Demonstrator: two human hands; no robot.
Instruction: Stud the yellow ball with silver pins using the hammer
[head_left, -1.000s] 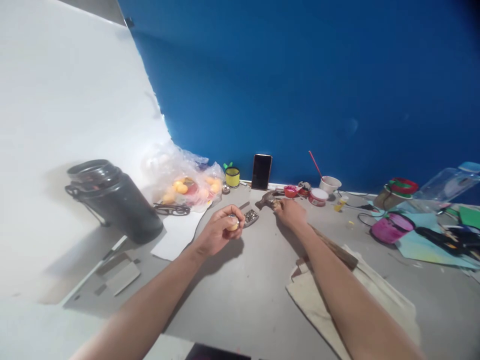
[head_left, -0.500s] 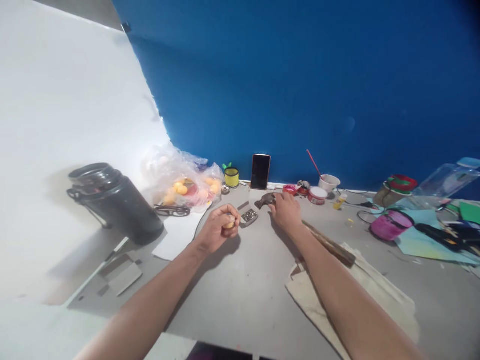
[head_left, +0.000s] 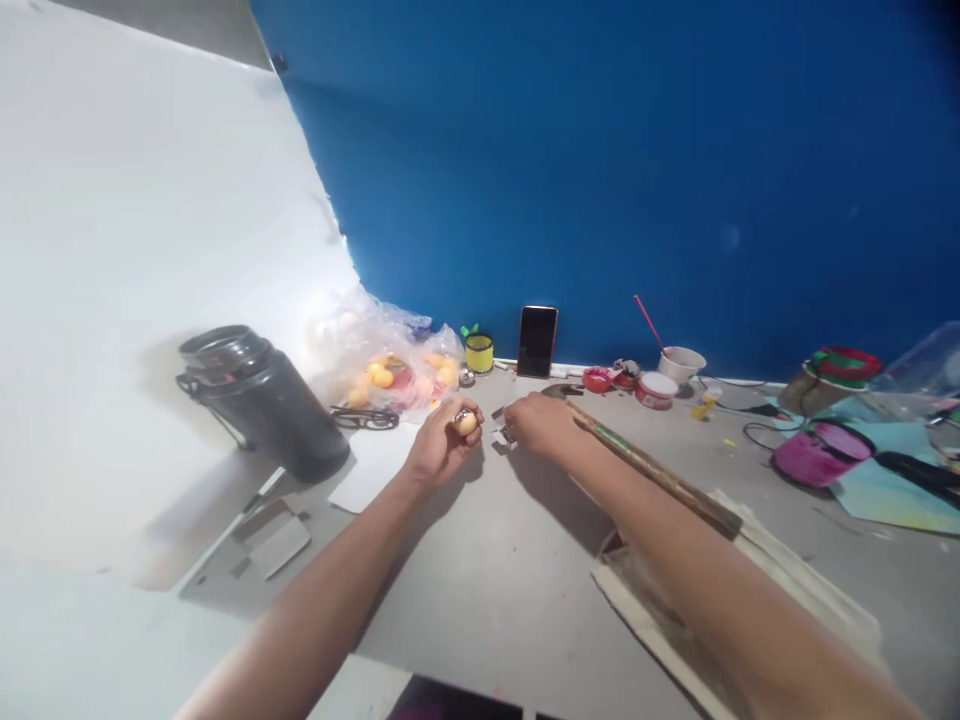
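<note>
My left hand (head_left: 442, 445) is curled around a small yellow ball (head_left: 466, 423) with a shiny metallic bit at its top. To its right, my right hand (head_left: 541, 424) bends over a small tray of metal bits (head_left: 507, 434), fingers pressed together and pointing down. Its fingertips and most of the tray are hidden, so what they grip, if anything, cannot be made out. A claw hammer (head_left: 652, 465) lies just beyond and to the right of that hand, its wooden handle running toward me past my forearm.
At left stand a dark flask (head_left: 270, 405), glasses (head_left: 365, 418) and a plastic bag with yellow balls (head_left: 382, 374). A phone (head_left: 538, 342) leans against the blue wall. A white cup (head_left: 681, 365) and a pink round container (head_left: 821, 453) are at right. Cloth (head_left: 802, 600) lies under my right forearm.
My right hand has moved left from the hammer head to the metal-bit tray, now covering most of it. My left hand has turned, showing more of the yellow ball. The view has shifted slightly.
</note>
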